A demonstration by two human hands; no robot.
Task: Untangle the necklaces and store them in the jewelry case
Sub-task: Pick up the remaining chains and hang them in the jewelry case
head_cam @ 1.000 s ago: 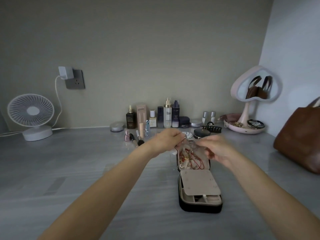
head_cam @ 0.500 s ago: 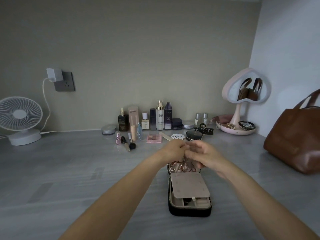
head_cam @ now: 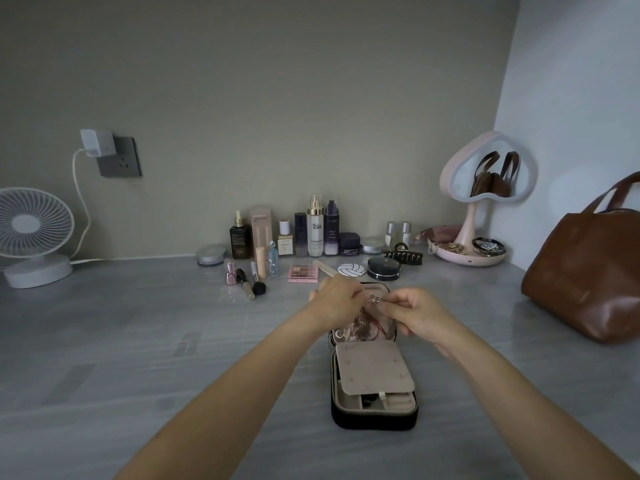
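The necklaces (head_cam: 375, 300) are a small silvery knot of chain held in the air between the two hands, right over the far half of the jewelry case (head_cam: 375, 415). How many chains are in the knot cannot be told. The left hand (head_cam: 337, 301) has its fingers curled and closed on the left side of the knot. The right hand (head_cam: 420, 315) pinches the right side between thumb and forefinger, with its other fingers folded in. The two hands are close together with only the knot between them.

The one case is black with a zip edge. It lies open near the middle of the tabletop (head_cam: 138, 341), long axis running from near edge to far edge. More chain and one red cord (head_cam: 381, 329) hang in its far half, below the hands. One beige flap (head_cam: 374, 370) covers most of the near half, and compartments show just past the flap's near end.

Just beyond the hands lie one pink palette (head_cam: 303, 273), one white round disc (head_cam: 351, 269), one black round compact (head_cam: 383, 267) and one black hair claw (head_cam: 403, 257). A row of cosmetic bottles and jars stands along the far edge. At the far right corner stands one heart-shaped mirror (head_cam: 485, 174) on a pink tray base (head_cam: 465, 258). One brown bag (head_cam: 588, 271) sits at the right edge. One white fan (head_cam: 33, 230) stands at the left end of the far edge, below one charger (head_cam: 97, 143) plugged into a wall socket (head_cam: 121, 157).
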